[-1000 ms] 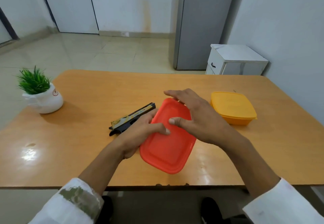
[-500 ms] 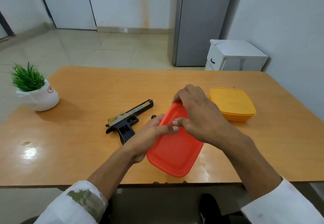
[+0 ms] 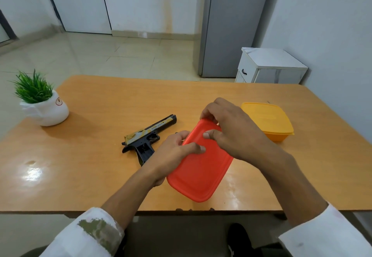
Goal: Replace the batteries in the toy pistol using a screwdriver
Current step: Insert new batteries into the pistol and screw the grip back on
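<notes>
Left hand: our left hand (image 3: pixel 173 156) grips the left side of the red box (image 3: pixel 199 168), with the thumb lying across the lid.
Right hand: our right hand (image 3: pixel 231 130) grips the box's far end, fingers curled over the lid's edge and thumb pressed on top.
Red box: it sits at the near middle of the bench (image 3: pixel 90 166), covered by its lid. We cannot see what it holds.
Yellow box: the yellow box (image 3: pixel 267 120) stands just right of our right hand with its lid on, so its contents are hidden too.
Toy pistol: the toy pistol (image 3: pixel 149 136) lies flat on the bench just left of our left hand, with the barrel pointing away to the right and the grip towards us.
Far left: a potted plant (image 3: pixel 42 104) stands on the bench, well apart from the boxes.
</notes>
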